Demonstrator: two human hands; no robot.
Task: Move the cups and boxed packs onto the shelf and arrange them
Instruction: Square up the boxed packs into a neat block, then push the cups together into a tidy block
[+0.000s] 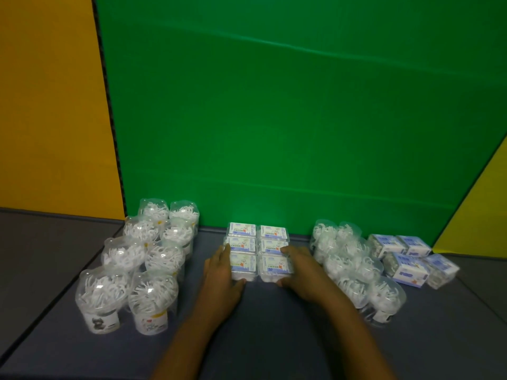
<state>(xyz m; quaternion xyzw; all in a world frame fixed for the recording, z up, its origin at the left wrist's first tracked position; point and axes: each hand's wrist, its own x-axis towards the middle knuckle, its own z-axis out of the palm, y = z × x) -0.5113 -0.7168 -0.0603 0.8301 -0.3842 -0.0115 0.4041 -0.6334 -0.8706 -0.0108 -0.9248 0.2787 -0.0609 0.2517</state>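
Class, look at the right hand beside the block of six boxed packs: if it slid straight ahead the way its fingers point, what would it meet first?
The right hand already touches the boxed packs. Sliding ahead along their side, it would probably reach the green backdrop next, though depth is unclear.

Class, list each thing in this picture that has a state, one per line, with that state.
Left hand: fingers straight, pressing the left side of the boxed packs.
Right hand: fingers straight, pressing their right side.
Boxed packs: lying flat, two columns of three, lids closed.
Left cups: upright, lidded, in two rows.
Right cups: tilted, clustered.
Blue packs: grouped at the right, closed.
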